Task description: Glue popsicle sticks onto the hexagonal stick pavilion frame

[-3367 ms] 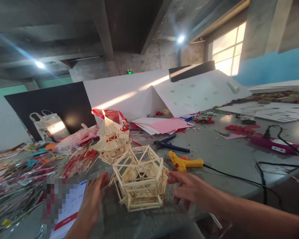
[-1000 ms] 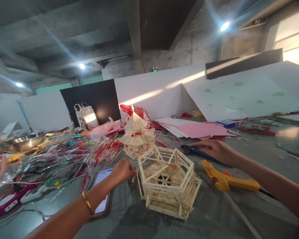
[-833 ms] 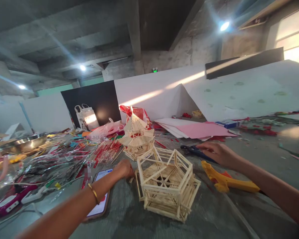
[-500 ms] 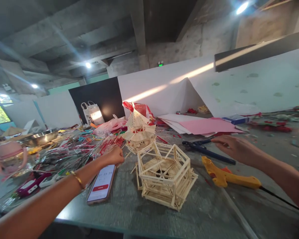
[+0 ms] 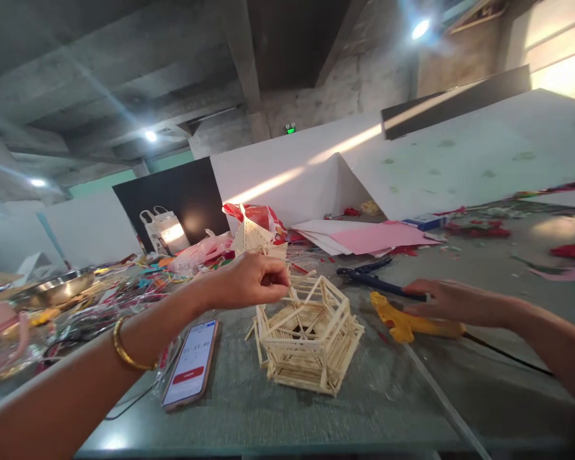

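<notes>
1. Stick frame (image 5: pixel 297 345) stands at lower centre; over its back edge the left hand (image 5: pixel 256 281) curls, pinching what we cannot tell
2. Right of centre, the right hand (image 5: pixel 445 303) bends over the glue gun (image 5: pixel 400 321), beside the pliers (image 5: pixel 386 286); we cannot tell its grip
3. We judge a dropped left wrist could snap thin bars
4. At left, we cannot see inside the tote bag (image 5: pixel 163 230) or bowl (image 5: pixel 71 282)

Worktop (image 5: pixel 378 415): grey-green, whitish glare (image 5: pixel 114 442) at the near left edge. Frame (image 5: pixel 297 344): straw-coloured, striped by parallel sticks. Tower (image 5: pixel 252 237): same straw tone, striped. Glue gun (image 5: pixel 402 321): yellow; cord (image 5: pixel 508 353) black. Pliers (image 5: pixel 383 283): dark blue. Phone (image 5: pixel 190 364), near edge: whitish screen, red button, pinkish rim. Bracelet (image 5: pixel 117 340): gold.
</notes>
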